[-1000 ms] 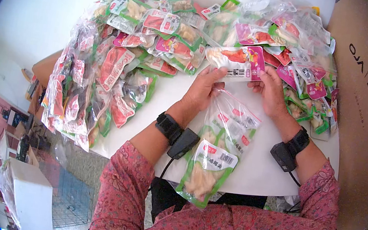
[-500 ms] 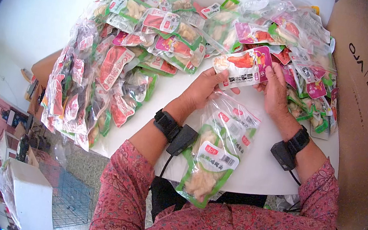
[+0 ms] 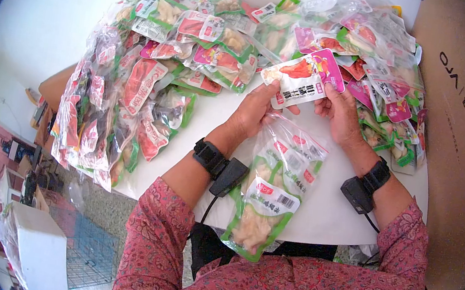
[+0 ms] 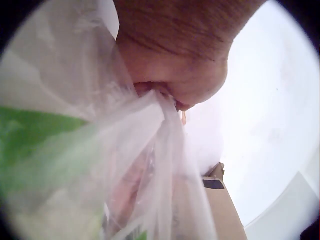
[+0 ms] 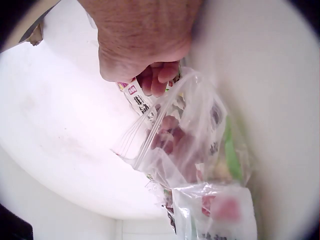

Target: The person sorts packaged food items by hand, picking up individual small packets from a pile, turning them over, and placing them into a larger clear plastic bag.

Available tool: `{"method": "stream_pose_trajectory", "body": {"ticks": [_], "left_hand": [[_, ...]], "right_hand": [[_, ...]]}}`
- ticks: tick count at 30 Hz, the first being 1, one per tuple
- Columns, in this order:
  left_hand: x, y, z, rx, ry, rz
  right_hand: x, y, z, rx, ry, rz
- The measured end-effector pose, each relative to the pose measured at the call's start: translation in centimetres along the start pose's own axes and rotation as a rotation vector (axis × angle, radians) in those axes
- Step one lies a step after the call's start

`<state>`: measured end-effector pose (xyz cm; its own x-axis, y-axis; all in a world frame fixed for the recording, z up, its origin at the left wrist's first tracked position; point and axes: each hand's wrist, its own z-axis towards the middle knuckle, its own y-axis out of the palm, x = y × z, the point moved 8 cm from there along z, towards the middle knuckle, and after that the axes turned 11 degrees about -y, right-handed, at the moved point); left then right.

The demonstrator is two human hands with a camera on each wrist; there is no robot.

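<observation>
Both hands hold a white-and-purple snack packet [image 3: 306, 83] with a red food picture, tilted above the table. My left hand [image 3: 252, 110] has its thumb on the packet's left end. That hand also grips the top of a clear zip bag [image 3: 279, 129], bunched under the palm in the left wrist view. Inside the bag are green-edged packets [image 3: 251, 229] of pale food, hanging down towards the table's front edge. My right hand [image 3: 342, 116] pinches the packet's right end, thumb on top. Its fingers [image 5: 158, 85] curl beneath in the right wrist view.
Filled clear bags of snack packets are heaped at the left [image 3: 99, 86] and at the back right [image 3: 374, 52]. A cardboard box [image 3: 446, 173] stands along the right side. At the lower left are a white box [image 3: 37, 248] and a wire cage [image 3: 91, 255].
The snack packet shifted right and tilted up at its right end, then came back a little to the left. The right hand's grip changed along its edge. The zip bag swung slightly.
</observation>
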<state>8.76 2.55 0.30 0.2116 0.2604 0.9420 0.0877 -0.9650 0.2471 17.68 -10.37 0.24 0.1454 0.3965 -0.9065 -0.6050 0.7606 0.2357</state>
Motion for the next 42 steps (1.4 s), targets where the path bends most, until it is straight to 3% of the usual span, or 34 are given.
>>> {"method": "stream_pose_trajectory", "body": {"ticks": [19,42], "left_hand": [[0.4,-0.1,-0.1,-0.083,-0.005,-0.264],[0.4,0.0,0.0,-0.066,-0.017,-0.214]], "right_hand": [[-0.7,0.7,0.0,-0.071,-0.005,-0.044],[-0.5,0.7,-0.1,-0.066,-0.010,-0.033]]}}
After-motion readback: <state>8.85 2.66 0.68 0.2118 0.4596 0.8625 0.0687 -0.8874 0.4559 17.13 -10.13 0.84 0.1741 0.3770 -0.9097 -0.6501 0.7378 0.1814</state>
